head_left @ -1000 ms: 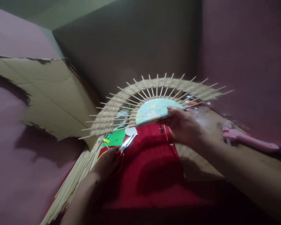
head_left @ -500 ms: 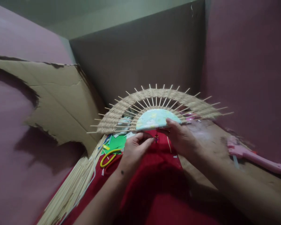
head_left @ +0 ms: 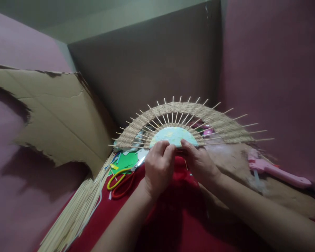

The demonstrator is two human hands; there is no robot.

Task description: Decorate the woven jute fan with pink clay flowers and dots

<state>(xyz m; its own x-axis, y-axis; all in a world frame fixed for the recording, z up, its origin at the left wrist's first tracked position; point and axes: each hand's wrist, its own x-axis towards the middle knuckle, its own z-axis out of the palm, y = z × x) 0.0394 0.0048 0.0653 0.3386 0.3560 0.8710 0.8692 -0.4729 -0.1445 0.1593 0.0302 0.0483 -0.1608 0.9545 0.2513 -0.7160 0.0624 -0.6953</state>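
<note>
A half-round woven fan [head_left: 181, 107] with thin sticks poking past its rim stands upright in front of me. At its centre is a pale blue half-disc with yellow patches [head_left: 173, 134]. My left hand [head_left: 160, 162] is closed on the lower edge of the half-disc, its fingers curled. Close beside it, my right hand [head_left: 198, 159] grips the same edge farther right, thumb on the front face and the other fingers behind or below. Whatever small thing may lie between the fingertips is hidden.
Scissors with yellow and red handles [head_left: 123, 182] lie at the left by green paper [head_left: 126, 162]. A bundle of thin sticks [head_left: 73, 213] is at lower left. A pink glue gun [head_left: 278, 170] rests on cardboard at the right. Torn cardboard [head_left: 57, 115] leans on the left.
My left hand has risen from below the fan and closed on its lower edge; the small dangling thing near its fingertips no longer shows. The fan has tilted slightly, its right side lower.
</note>
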